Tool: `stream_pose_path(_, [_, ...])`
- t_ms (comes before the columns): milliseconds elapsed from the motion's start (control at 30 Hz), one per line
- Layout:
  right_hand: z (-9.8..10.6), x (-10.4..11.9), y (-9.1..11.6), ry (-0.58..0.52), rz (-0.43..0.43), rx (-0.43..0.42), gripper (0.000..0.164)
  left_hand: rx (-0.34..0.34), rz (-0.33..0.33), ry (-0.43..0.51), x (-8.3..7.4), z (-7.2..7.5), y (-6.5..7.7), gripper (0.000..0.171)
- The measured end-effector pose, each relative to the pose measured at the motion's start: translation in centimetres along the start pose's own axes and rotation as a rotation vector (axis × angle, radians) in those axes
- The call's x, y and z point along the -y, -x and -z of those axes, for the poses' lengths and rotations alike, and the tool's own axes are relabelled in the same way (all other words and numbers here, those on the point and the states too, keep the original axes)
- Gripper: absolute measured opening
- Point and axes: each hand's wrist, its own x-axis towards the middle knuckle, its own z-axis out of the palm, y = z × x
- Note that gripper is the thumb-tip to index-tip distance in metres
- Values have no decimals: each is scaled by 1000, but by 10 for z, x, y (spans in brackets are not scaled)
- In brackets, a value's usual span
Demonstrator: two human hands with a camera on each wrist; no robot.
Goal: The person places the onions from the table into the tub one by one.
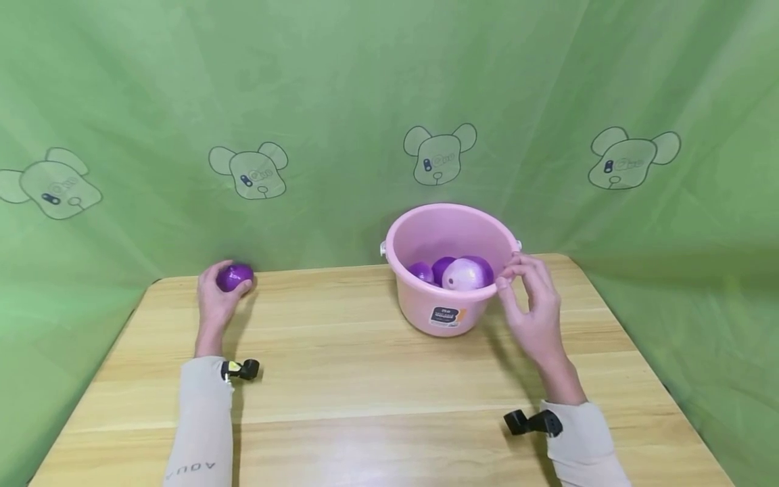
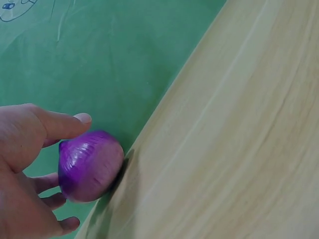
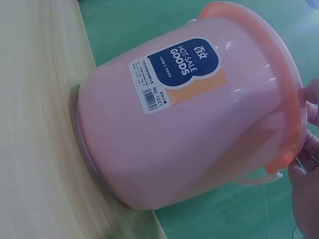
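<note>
At the table's back left edge my left hand (image 1: pixel 216 297) holds a shiny purple onion (image 1: pixel 236 276), thumb on one side and fingers around the other. The left wrist view shows this onion (image 2: pixel 90 167) low over the table edge, its pointed tip toward the palm. A pink bucket (image 1: pixel 426 308) stands upright at the back, right of centre. Several purple onions lie inside it, with a paler onion (image 1: pixel 460 275) on top. My right hand (image 1: pixel 535 311) pinches the bucket's right rim between thumb and fingers; the right wrist view shows the fingertips (image 3: pixel 311 94) at that rim.
The wooden table (image 1: pixel 341 385) ends just behind the bucket and the left onion. A green curtain (image 1: pixel 341 101) with mouse-like drawings hangs behind and at both sides. The bucket's thin handle (image 3: pixel 256 180) hangs down along its side.
</note>
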Motion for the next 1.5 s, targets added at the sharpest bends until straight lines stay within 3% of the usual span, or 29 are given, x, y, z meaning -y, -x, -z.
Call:
stream_pose_path(567, [-2, 0, 1, -26, 12, -5, 8, 32, -3, 34, 8, -1, 0, 66])
stream_pose_path(900, [-2, 1, 0, -10, 26, -9, 8, 42, 53, 9, 4, -2, -2, 64])
stream_pose_path(1500, [0, 4, 0, 16, 25, -21, 8, 4, 20, 54, -5, -2, 11, 63])
